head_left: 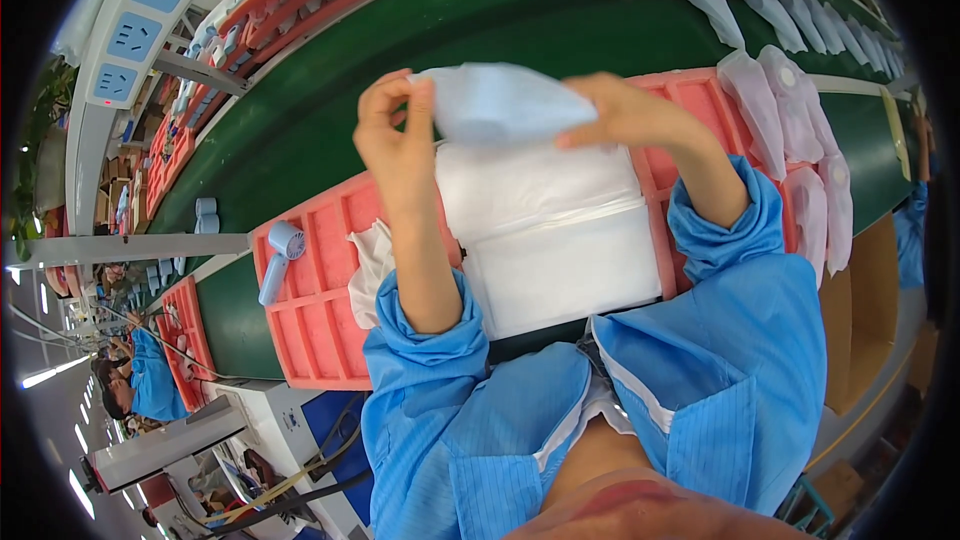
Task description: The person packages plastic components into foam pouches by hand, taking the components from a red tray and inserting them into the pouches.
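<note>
Above the bench, a translucent whitish bag, blurred by motion, stretches between my hands; something light blue shows faintly inside. My left hand pinches its left end between thumb and fingertips. At the other end my right hand, a little smeared, grips the bag with thumb and fingers. Just below them lie stacks of thin white bags. A light blue handheld fan rests in the pink compartment tray left of the stacks, with a crumpled white cloth or bag beside it.
A second pink tray on the right bears several filled translucent bags. More filled bags line the green belt. Light blue parts stand at the left near a metal post. Another person in blue sits far left.
</note>
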`<state>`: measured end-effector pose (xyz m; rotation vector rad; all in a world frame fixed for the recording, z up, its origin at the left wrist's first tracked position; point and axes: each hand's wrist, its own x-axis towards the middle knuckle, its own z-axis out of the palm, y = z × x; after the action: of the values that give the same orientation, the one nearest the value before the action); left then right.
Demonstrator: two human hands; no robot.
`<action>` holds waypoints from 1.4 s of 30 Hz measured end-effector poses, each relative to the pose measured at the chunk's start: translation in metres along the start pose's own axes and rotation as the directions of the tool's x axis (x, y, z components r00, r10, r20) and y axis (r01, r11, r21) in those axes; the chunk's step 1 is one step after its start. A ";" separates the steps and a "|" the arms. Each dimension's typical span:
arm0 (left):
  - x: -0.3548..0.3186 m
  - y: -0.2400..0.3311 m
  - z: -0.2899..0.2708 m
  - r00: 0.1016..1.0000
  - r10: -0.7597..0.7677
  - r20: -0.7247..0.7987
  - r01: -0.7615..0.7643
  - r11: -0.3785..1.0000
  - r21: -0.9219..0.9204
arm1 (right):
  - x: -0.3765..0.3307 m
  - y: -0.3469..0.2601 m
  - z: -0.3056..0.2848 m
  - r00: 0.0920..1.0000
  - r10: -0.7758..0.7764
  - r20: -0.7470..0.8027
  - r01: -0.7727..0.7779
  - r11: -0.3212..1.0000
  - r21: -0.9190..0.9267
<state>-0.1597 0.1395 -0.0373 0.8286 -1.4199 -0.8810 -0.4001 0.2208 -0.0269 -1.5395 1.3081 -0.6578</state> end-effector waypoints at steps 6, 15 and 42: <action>-0.038 0.002 0.060 0.919 0.105 0.380 -0.208 0.948 0.242 | 0.056 0.115 -0.052 0.659 -0.306 -0.687 -0.256 0.768 -0.587; -0.070 -0.037 0.078 0.774 -0.227 0.591 -0.044 0.911 0.409 | 0.059 0.134 -0.050 0.510 -0.533 -0.675 -0.390 0.557 -0.734; -0.081 -0.052 0.076 0.751 -0.197 0.630 -0.147 0.881 0.450 | 0.065 0.141 -0.039 0.868 -0.078 -0.490 0.159 0.979 0.126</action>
<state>-0.2338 0.1904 -0.1212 0.9411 -2.3376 -0.9019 -0.4748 0.1539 -0.1522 -1.3750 1.4841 -1.2624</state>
